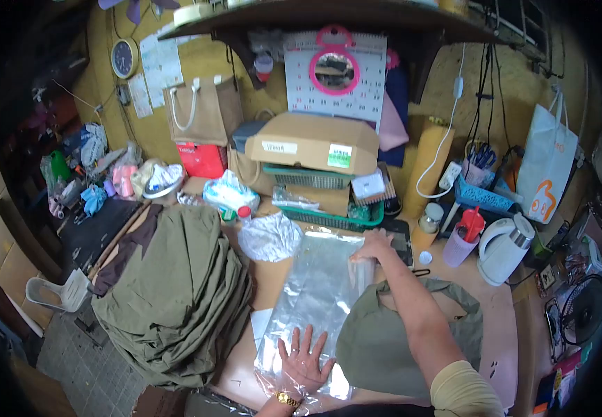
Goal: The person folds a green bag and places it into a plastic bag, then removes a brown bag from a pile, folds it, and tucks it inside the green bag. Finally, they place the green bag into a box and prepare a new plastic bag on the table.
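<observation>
A stack of clear plastic bags or sheeting (pixel 315 278) lies on the table, shiny with reflections. My left hand (pixel 306 365) presses flat on its near end with fingers spread; a gold watch is on that wrist. At the far right corner, my right hand (pixel 374 244) has its fingers curled onto the plastic, where a strip is folded up. Under my right forearm is a folded olive-green garment (pixel 377 340). To the left of the plastic sits a large pile of olive-green cloth (pixel 169 299).
Green baskets (pixel 328 217) and a cardboard box (pixel 311 142) stand behind the plastic, beside crumpled white plastic (pixel 270 238). At right are a white kettle (pixel 504 249), a lilac cup (pixel 459 243), a lidded jar (pixel 430 218) and a small fan (pixel 584 309). A shelf (pixel 335 24) overhangs the back.
</observation>
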### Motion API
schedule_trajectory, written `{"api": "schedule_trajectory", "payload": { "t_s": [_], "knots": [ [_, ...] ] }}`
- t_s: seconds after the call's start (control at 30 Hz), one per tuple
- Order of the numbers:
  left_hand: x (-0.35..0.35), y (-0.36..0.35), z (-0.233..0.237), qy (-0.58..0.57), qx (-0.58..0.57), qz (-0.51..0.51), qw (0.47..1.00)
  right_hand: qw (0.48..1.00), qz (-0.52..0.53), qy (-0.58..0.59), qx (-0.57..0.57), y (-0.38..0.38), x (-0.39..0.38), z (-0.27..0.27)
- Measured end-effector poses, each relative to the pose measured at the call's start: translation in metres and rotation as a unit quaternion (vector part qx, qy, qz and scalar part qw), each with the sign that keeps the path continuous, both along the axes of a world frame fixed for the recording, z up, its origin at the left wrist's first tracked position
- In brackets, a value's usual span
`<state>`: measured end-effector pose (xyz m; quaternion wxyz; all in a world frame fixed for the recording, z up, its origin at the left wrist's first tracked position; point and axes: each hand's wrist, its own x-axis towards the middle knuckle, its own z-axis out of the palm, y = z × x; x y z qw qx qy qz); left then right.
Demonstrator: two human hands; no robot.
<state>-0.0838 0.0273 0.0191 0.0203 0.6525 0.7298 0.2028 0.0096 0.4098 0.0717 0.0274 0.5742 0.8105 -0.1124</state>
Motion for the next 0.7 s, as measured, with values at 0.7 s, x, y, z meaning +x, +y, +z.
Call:
{"api": "schedule_trajectory", "payload": {
  "t_s": [0.7],
  "knots": [
    [0.013, -0.022, -0.003, 0.003, 0.132, 0.026, 0.991, 0.976, 0.015, 0.202, 0.079, 0.018, 0.0, -0.025]
  ]
}}
